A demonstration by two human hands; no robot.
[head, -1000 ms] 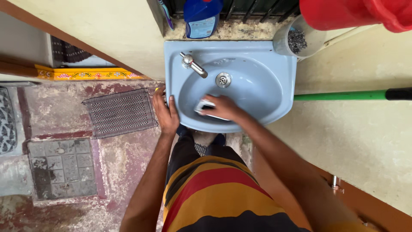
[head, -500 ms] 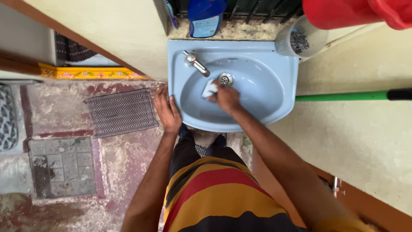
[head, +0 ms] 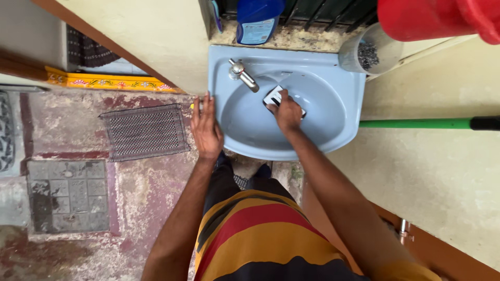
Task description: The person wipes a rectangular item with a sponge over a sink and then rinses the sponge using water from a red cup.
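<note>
Nearest the camera is the person's striped shirt [head: 260, 239], in bands of yellow, red and dark. Both bare arms reach forward from it to a pale blue sink [head: 344, 88] fixed to the wall.

The left hand [head: 206, 129] lies flat with fingers stretched out and close together, resting on the sink's left rim and holding nothing. Left of it, on the worn reddish floor [head: 140, 182], lies a small checked mat [head: 145, 131], and nearer the camera a patterned tile slab [head: 67, 195] is set into the floor.

The right hand [head: 288, 112] is inside the basin, closed around a white and dark scrub pad [head: 274, 96] and pressing it against the basin's back slope, just right of the tap [head: 242, 75]. The pad covers the spot beneath the spout.

To the right, a green handle [head: 416, 123] runs along the wall beside the sink. On the ledge behind stand a blue bottle [head: 258, 21] and, at the sink's right corner, a pale cup [head: 370, 52] of steel wool. A red bucket [head: 437, 18] shows at the top right edge.
</note>
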